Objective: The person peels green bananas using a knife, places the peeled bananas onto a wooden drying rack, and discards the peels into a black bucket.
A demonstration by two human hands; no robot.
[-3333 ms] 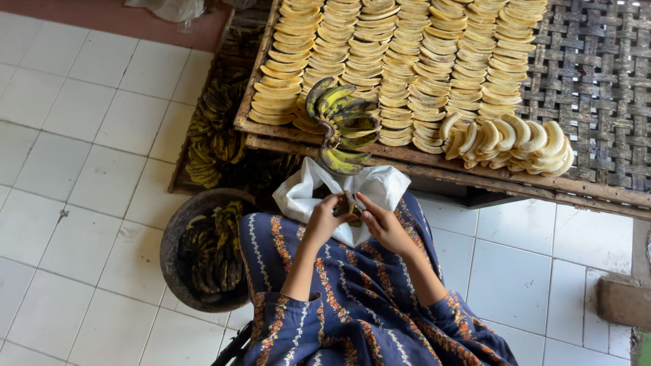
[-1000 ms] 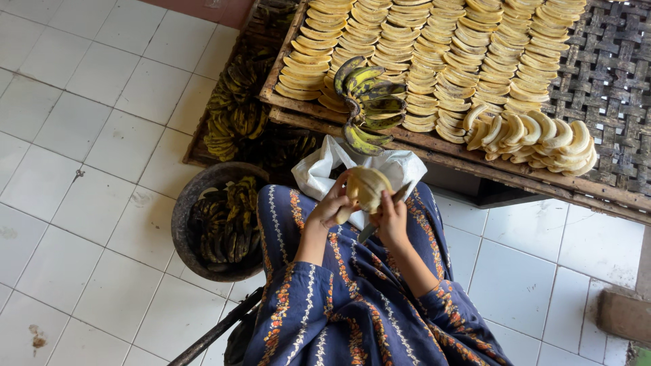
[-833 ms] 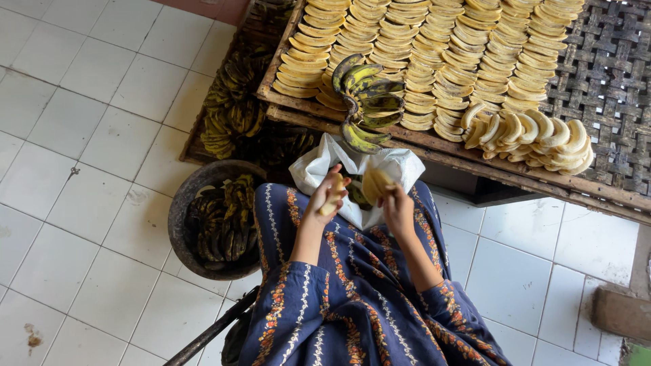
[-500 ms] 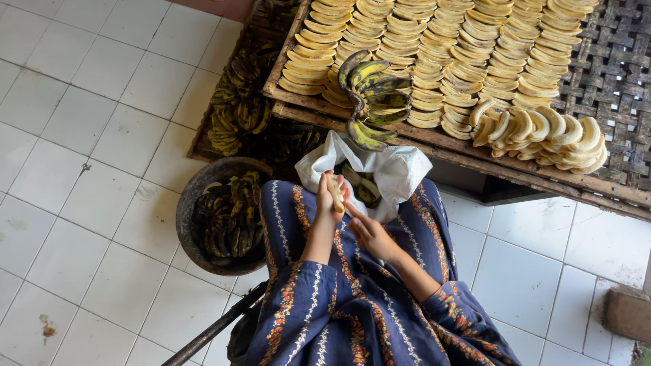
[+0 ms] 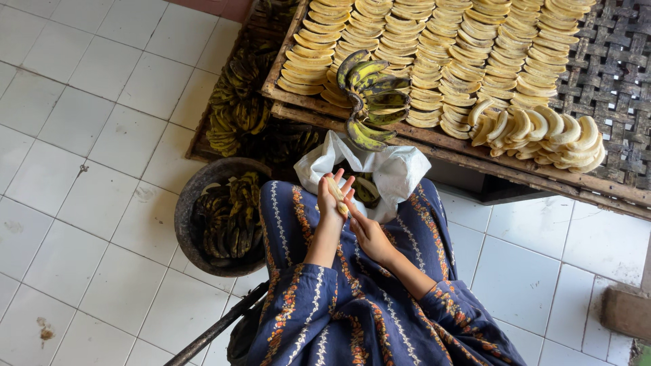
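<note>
Centre frame: left hand [image 5: 331, 198] fingers pinch a peeled banana [image 5: 337, 192] upright over the white bag [image 5: 400, 169]. Right hand [image 5: 368, 230] just beside, fingers loosely curled, touching its lower end.

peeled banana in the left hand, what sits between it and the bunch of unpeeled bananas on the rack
In the head view, a white plastic bag lies between the peeled banana in the left hand and the unpeeled bunch, then the rack's wooden edge.

At twelve o'clock from the hands, the white bag [image 5: 400, 173] and the green banana bunch [image 5: 369, 102] block the way to the tray [image 5: 475, 152] of packed peeled bananas [image 5: 441, 47]. At nine o'clock sits the dark basin [image 5: 196, 196]; bare floor tiles [image 5: 88, 135] beyond it and at three o'clock lie free.
</note>
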